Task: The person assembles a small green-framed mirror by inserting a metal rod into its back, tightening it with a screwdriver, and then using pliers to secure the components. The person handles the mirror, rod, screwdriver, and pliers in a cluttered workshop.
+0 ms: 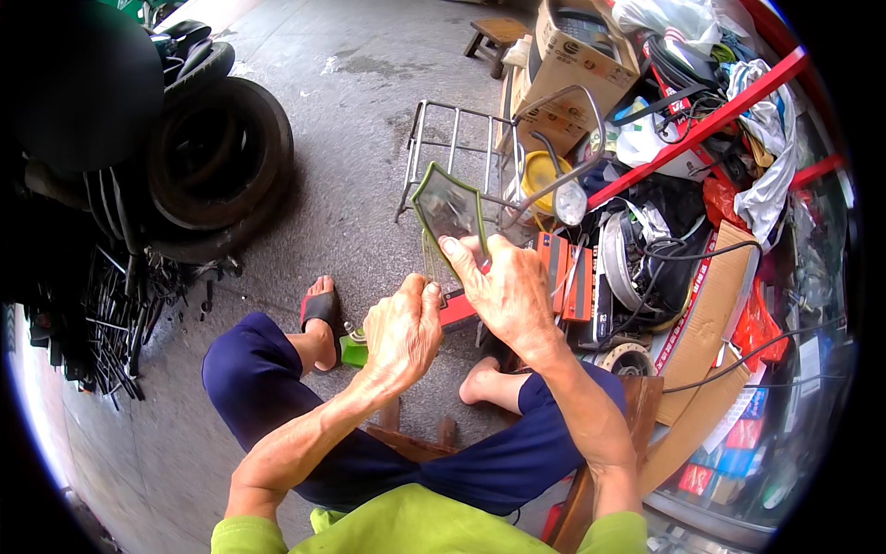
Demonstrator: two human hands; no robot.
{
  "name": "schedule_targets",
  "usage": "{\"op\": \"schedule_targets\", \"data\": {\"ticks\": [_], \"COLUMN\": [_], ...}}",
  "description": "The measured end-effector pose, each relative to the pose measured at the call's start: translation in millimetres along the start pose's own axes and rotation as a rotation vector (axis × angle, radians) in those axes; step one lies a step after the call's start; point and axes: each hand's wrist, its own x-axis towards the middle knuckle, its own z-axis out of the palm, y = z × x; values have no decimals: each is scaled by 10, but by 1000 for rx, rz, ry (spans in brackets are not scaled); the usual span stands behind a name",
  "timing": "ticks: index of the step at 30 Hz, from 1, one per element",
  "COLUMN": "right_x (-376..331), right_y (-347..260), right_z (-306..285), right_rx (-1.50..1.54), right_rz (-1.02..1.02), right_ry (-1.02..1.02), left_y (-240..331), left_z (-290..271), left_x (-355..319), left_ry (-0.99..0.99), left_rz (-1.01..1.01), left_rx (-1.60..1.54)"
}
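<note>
A small shield-shaped mirror (pixel 449 210) with a green frame is held up in front of me over the concrete floor. My right hand (pixel 506 288) grips its lower right edge, thumb on the glass. Just left of it and lower, my left hand (pixel 402 331) is curled at the mirror's bottom end, fingers closed around the lower part; what it pinches there is hidden. I sit on a wooden stool (pixel 434 443) with my knees apart. Below the left hand, a green object (pixel 353 349) lies on the floor by my sandalled foot (pixel 320 309).
Stacked tyres (pixel 217 152) and a bundle of black rods (pixel 115 319) lie at left. A metal wire rack (pixel 452 148) stands ahead. Cardboard boxes (pixel 577 55), a red frame (pixel 701 125), cables, a wheel part (pixel 623 263) and packaged goods crowd the right. A small stool (pixel 494 37) stands far back.
</note>
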Motion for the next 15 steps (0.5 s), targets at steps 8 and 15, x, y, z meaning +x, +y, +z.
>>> {"op": "schedule_targets", "data": {"ticks": [8, 15], "right_x": [-42, 35], "right_y": [-37, 115], "right_z": [163, -28], "right_rx": [512, 796], "right_rz": [213, 409], "right_ry": [-156, -543], "left_y": [35, 16], "left_z": [55, -383], "left_x": [4, 150], "left_ry": [5, -322], "left_rz": [14, 39], "left_rx": [115, -145]}}
